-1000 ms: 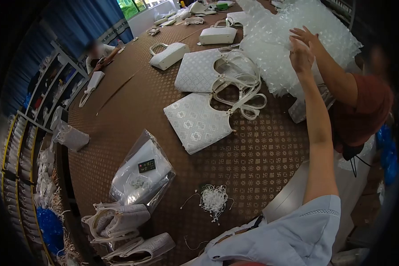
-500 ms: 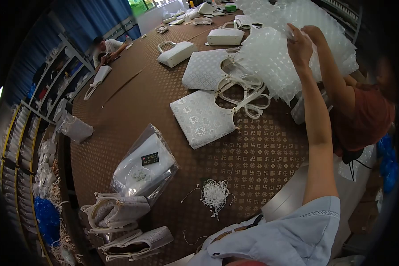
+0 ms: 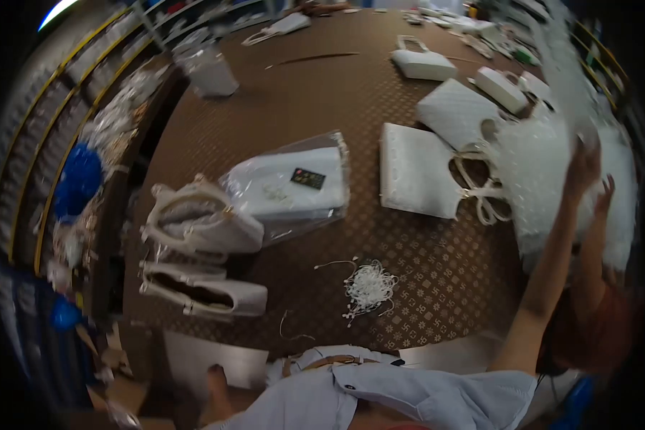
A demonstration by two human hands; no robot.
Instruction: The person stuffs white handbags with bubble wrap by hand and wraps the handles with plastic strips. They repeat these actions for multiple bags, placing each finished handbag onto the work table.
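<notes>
My right hand (image 3: 586, 168) reaches out at the right, closed on a sheet of clear bubble wrap (image 3: 530, 186); part of it rises above the fist. Low in the view, by the table's front edge, my left hand (image 3: 218, 387) shows only in part and blurred, so its fingers cannot be made out. A white patterned handbag (image 3: 419, 172) lies left of the bubble wrap, with another white handbag (image 3: 455, 107) behind it. A co-worker's hand (image 3: 605, 197) is raised beside my right hand, against the wrap.
On the brown patterned table (image 3: 322, 93) lie a bagged white handbag (image 3: 279, 179) with a dark label, two cream handbags (image 3: 244, 229) (image 3: 236, 297) and a heap of white tag strings (image 3: 370, 288). Racks (image 3: 57, 115) line the left side.
The view has swung left and down. My right hand still grips the bubble wrap, which now hangs further right. My left hand has come into view at the bottom. The co-worker's hand has dropped lower.
</notes>
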